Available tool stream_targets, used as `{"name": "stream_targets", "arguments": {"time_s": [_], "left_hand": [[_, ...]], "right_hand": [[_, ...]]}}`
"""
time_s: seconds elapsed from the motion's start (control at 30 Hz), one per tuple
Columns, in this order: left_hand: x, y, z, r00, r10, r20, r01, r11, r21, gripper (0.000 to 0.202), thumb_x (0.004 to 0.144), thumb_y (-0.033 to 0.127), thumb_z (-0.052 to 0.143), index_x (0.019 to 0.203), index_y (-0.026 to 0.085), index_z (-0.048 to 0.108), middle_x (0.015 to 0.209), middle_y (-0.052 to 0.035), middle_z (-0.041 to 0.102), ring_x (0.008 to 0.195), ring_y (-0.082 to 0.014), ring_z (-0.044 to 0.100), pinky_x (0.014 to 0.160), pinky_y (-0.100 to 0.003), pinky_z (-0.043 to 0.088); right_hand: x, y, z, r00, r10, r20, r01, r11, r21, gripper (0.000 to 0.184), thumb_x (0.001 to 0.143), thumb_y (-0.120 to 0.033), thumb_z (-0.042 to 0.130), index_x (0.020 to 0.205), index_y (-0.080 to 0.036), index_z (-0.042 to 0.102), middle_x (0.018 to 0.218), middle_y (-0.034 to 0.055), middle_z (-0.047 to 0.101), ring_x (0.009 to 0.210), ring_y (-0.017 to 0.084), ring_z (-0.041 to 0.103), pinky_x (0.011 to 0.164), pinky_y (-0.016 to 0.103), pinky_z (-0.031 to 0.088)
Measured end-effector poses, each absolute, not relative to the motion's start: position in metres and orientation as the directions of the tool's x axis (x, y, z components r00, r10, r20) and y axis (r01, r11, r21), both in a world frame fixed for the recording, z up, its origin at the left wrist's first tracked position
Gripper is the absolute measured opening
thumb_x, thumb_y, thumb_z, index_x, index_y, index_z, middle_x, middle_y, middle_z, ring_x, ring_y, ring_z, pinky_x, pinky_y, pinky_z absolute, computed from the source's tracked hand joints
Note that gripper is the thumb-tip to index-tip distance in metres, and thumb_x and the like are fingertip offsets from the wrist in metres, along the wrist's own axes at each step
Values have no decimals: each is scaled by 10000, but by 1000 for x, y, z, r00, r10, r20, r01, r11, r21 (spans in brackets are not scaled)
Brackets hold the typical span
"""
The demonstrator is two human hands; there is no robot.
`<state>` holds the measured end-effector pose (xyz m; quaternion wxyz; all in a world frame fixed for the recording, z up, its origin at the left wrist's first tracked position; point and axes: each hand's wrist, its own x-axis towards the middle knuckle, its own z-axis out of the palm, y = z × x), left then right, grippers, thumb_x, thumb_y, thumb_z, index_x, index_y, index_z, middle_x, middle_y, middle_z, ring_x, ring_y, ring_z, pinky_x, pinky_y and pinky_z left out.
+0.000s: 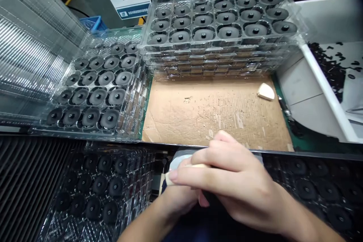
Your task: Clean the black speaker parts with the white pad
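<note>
My two hands meet at the front edge of the bench, low in the middle of the head view. My right hand (235,177) lies over the left, its fingers bent and closed. Most of my left hand (180,198) is covered by it; the part that shows looks curled. Something small and cream-coloured (198,166) shows among the fingers, with another pale cream patch at the right fingertip. Whether these are finger covers or a held piece, I cannot tell. Just ahead lies a worn cardboard sheet (181,121), with a cream wedge-shaped piece (266,91) on its right part.
Stacked clear trays (198,55) of round dark parts stand behind the cardboard. Another tray stack (132,98) is at left, and trays of dark parts (99,185) sit below the bench edge. At right are a black pen-like tool (286,111) and a white bin (326,79) with small black pieces.
</note>
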<state>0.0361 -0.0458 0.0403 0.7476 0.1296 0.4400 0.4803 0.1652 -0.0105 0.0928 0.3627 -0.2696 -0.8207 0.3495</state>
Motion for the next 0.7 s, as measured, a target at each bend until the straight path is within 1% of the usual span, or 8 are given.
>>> {"name": "stream_targets", "arguments": {"time_s": [0.1, 0.17, 0.23, 0.37, 0.47, 0.57, 0.63, 0.7], "left_hand": [[42, -42, 49, 430, 782, -452, -565, 623, 540, 467, 477, 382, 857, 879, 183, 728, 712, -18, 708, 795, -253, 680, 750, -353, 528], [42, -40, 51, 457, 780, -429, -637, 623, 454, 596, 430, 393, 871, 975, 213, 709, 867, -24, 744, 819, -227, 697, 779, -331, 530], [40, -39, 49, 466, 781, -414, -707, 611, 357, 596, 453, 364, 871, 1009, 245, 691, 966, -19, 747, 840, -195, 706, 802, -287, 528], [33, -35, 43, 456, 790, -410, -743, 591, 313, 471, 544, 232, 849, 989, 236, 692, 983, -7, 743, 867, -171, 707, 780, -217, 532], [31, -34, 39, 445, 797, -407, -747, 581, 321, 453, 583, 200, 826, 1014, 232, 687, 990, -6, 735, 874, -173, 705, 776, -214, 537], [33, -33, 39, 441, 796, -415, -734, 586, 344, 491, 596, 194, 817, 1060, 235, 661, 1020, -12, 720, 901, -191, 696, 787, -234, 533], [35, -33, 39, 421, 795, -436, -718, 586, 376, 518, 599, 195, 814, 1086, 234, 642, 1037, -17, 708, 925, -192, 681, 820, -251, 520], [36, -32, 40, 370, 792, -485, -680, 587, 439, 540, 590, 227, 821, 1098, 219, 635, 1049, -28, 699, 970, -198, 655, 875, -272, 497]], "right_hand": [[177, -7, 89, -346, 868, 357, 164, 430, -888, 242, 923, -185, 505, 1111, -260, 638, 938, -9, 691, 811, 112, 616, 702, 254, 457], [186, -7, 78, -89, 954, 286, 270, 300, -915, 275, 886, -187, 569, 1112, -324, 644, 1039, -27, 686, 925, 137, 614, 729, 247, 482], [197, -10, 62, 98, 975, 199, 366, 151, -918, 272, 856, -227, 616, 1097, -347, 660, 1091, -26, 677, 979, 168, 609, 736, 260, 496], [217, -26, 23, 110, 987, -113, 358, -145, -922, 255, 841, -381, 612, 1068, -295, 688, 1068, 16, 699, 945, 210, 646, 754, 303, 528], [224, -35, 11, 45, 967, -251, 414, -247, -876, 257, 822, -428, 611, 991, -268, 719, 1012, 21, 721, 901, 215, 666, 753, 305, 537], [216, -35, 29, 82, 987, -141, 463, -163, -871, 213, 848, -372, 591, 1010, -289, 704, 996, -1, 720, 850, 185, 665, 655, 259, 521], [202, -31, 52, 84, 994, 68, 496, 17, -868, 215, 872, -283, 569, 1062, -291, 670, 994, -7, 708, 812, 157, 651, 595, 235, 489], [185, -27, 75, -49, 950, 310, 531, 288, -797, 241, 881, -188, 534, 1092, -226, 644, 936, 21, 705, 755, 150, 633, 602, 254, 476]]}}
